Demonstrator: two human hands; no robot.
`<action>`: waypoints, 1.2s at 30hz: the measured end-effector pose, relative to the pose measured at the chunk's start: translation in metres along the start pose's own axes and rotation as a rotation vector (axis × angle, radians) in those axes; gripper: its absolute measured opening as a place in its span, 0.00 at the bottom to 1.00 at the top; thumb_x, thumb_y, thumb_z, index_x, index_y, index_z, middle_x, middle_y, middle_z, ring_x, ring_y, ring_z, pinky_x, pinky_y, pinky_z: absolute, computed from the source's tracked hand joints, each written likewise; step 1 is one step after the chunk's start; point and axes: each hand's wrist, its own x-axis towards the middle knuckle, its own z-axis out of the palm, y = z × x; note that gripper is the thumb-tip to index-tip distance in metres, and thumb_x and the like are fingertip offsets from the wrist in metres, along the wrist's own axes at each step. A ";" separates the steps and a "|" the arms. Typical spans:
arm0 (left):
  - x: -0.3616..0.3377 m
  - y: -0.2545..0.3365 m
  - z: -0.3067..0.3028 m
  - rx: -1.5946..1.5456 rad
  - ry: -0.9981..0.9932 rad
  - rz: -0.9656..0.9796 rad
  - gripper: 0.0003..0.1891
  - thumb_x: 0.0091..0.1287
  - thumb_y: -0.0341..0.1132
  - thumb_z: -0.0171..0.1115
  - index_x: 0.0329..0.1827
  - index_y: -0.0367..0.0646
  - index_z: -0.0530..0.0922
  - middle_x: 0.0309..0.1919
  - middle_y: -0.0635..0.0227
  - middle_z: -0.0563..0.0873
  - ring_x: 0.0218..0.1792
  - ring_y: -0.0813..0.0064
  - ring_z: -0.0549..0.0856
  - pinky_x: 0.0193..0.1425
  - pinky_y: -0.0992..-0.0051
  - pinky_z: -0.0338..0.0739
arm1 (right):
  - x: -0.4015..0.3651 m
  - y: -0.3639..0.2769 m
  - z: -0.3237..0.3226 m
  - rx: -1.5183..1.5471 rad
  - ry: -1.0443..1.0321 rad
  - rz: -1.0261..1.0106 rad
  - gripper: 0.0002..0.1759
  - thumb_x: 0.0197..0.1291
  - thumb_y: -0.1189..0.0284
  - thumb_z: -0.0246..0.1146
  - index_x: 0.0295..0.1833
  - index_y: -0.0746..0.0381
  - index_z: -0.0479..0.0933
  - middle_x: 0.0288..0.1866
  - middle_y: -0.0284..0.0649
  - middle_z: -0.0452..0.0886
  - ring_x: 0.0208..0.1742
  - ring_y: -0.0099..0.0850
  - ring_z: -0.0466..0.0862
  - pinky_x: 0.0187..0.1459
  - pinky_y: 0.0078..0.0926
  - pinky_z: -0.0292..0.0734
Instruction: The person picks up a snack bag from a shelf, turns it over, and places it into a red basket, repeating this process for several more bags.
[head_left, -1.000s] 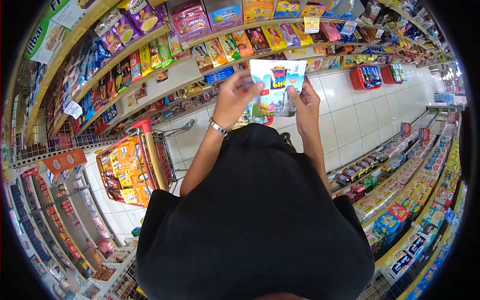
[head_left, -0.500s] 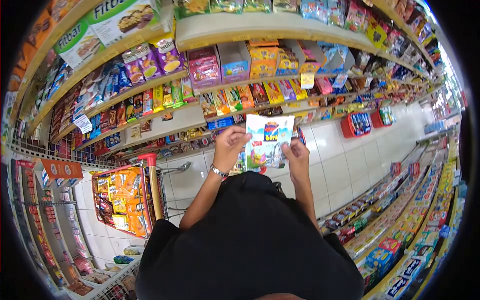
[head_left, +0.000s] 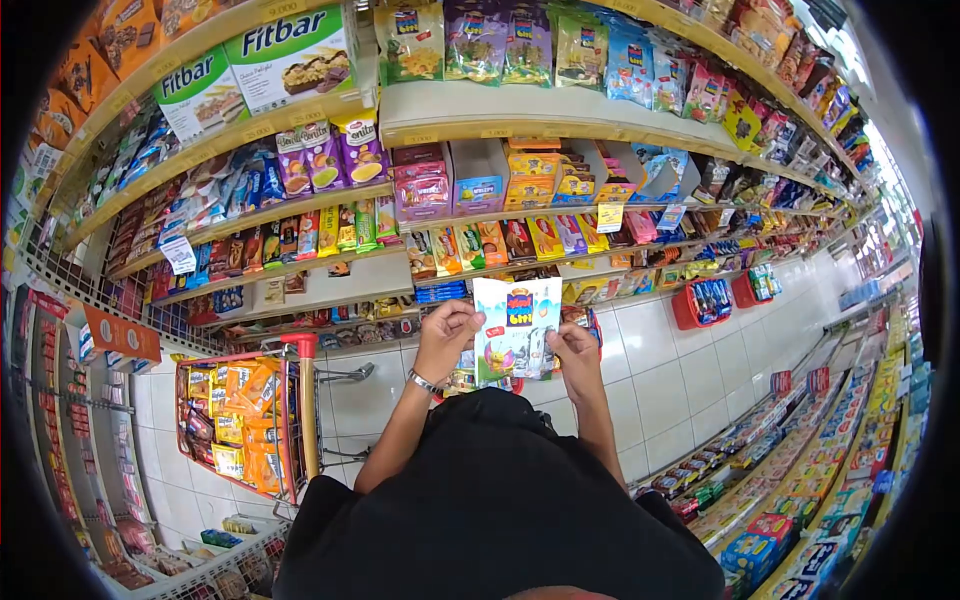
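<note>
A white and light-blue snack pouch [head_left: 517, 335], printed with "biti" lettering on a dark blue and red logo, is held upright in front of my chest. My left hand [head_left: 446, 336], with a metal-banded watch or bracelet at the wrist, pinches its left edge. On the opposite edge, my right hand [head_left: 578, 358] grips the pouch between thumb and fingers. Its front faces me, and behind it part of a red basket with packets is mostly hidden. Pouches with a similar logo, among them a blue pouch [head_left: 630, 68], stand on the top shelf.
Snack shelves [head_left: 470, 128] span the front, with chocolate bars and boxes. At left stands a red-framed trolley [head_left: 307, 400] holding orange and yellow packets. Red baskets [head_left: 690, 312] sit on the tiled floor [head_left: 650, 380] ahead right. Another stocked shelf [head_left: 800, 470] runs along the right.
The view has tilted upward, so more of the top shelf and its pouches shows. Both hands and the pouch appear slightly lower and further left, with the same hold.
</note>
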 end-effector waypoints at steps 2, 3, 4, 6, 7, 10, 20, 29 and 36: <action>0.000 0.004 -0.001 0.000 -0.017 -0.033 0.10 0.65 0.34 0.67 0.42 0.41 0.76 0.30 0.75 0.84 0.32 0.90 0.81 0.34 0.87 0.76 | 0.001 -0.002 -0.008 -0.042 -0.091 0.034 0.05 0.61 0.75 0.65 0.40 0.65 0.79 0.37 0.33 0.82 0.38 0.19 0.79 0.44 0.18 0.72; 0.000 0.003 -0.001 -0.032 -0.028 -0.022 0.10 0.65 0.34 0.67 0.43 0.41 0.76 0.31 0.75 0.84 0.32 0.90 0.80 0.34 0.87 0.77 | 0.001 -0.005 -0.011 -0.055 -0.111 0.044 0.05 0.61 0.76 0.66 0.40 0.66 0.79 0.37 0.34 0.83 0.38 0.19 0.79 0.44 0.19 0.73; 0.002 0.003 0.000 -0.063 -0.039 -0.009 0.09 0.66 0.33 0.66 0.43 0.41 0.76 0.31 0.75 0.84 0.33 0.90 0.80 0.35 0.87 0.77 | 0.000 -0.012 -0.009 -0.053 -0.102 0.046 0.05 0.61 0.76 0.66 0.40 0.66 0.79 0.37 0.34 0.83 0.38 0.19 0.79 0.44 0.19 0.73; 0.000 0.014 0.005 -0.020 -0.060 0.037 0.07 0.66 0.31 0.65 0.42 0.40 0.76 0.33 0.74 0.83 0.33 0.89 0.80 0.35 0.85 0.76 | -0.002 -0.026 -0.005 -0.088 -0.089 0.023 0.05 0.60 0.77 0.66 0.40 0.66 0.79 0.37 0.34 0.83 0.39 0.20 0.79 0.45 0.20 0.73; 0.000 0.018 0.005 0.089 -0.143 0.164 0.07 0.67 0.31 0.64 0.41 0.38 0.77 0.34 0.72 0.84 0.34 0.87 0.80 0.36 0.84 0.75 | -0.001 -0.029 -0.006 -0.133 -0.064 -0.064 0.06 0.59 0.79 0.66 0.41 0.67 0.79 0.36 0.34 0.83 0.38 0.20 0.80 0.42 0.19 0.75; -0.002 0.036 0.016 0.300 -0.243 0.414 0.06 0.67 0.28 0.62 0.41 0.33 0.78 0.35 0.67 0.83 0.35 0.83 0.81 0.39 0.81 0.74 | -0.006 -0.050 -0.011 -0.297 -0.050 -0.340 0.08 0.55 0.81 0.67 0.41 0.68 0.79 0.37 0.37 0.83 0.38 0.22 0.81 0.42 0.19 0.75; -0.005 0.055 0.043 0.164 -0.265 0.337 0.12 0.65 0.28 0.65 0.48 0.34 0.76 0.38 0.67 0.84 0.41 0.80 0.83 0.47 0.80 0.78 | -0.026 -0.061 -0.015 -0.075 0.006 -0.194 0.04 0.59 0.79 0.65 0.38 0.64 0.76 0.34 0.31 0.79 0.36 0.18 0.77 0.40 0.17 0.73; 0.000 0.031 0.042 0.151 -0.325 0.216 0.10 0.66 0.28 0.64 0.46 0.34 0.76 0.40 0.67 0.84 0.45 0.80 0.83 0.50 0.77 0.78 | -0.027 -0.058 -0.031 -0.034 0.014 -0.195 0.05 0.60 0.79 0.65 0.41 0.66 0.77 0.36 0.35 0.82 0.38 0.20 0.80 0.42 0.19 0.75; 0.006 0.046 0.046 0.144 -0.248 0.261 0.08 0.66 0.28 0.64 0.45 0.35 0.78 0.41 0.66 0.85 0.43 0.80 0.83 0.49 0.78 0.77 | -0.018 -0.049 -0.036 0.255 -0.148 -0.064 0.08 0.60 0.77 0.66 0.43 0.65 0.75 0.40 0.37 0.81 0.44 0.23 0.80 0.48 0.24 0.75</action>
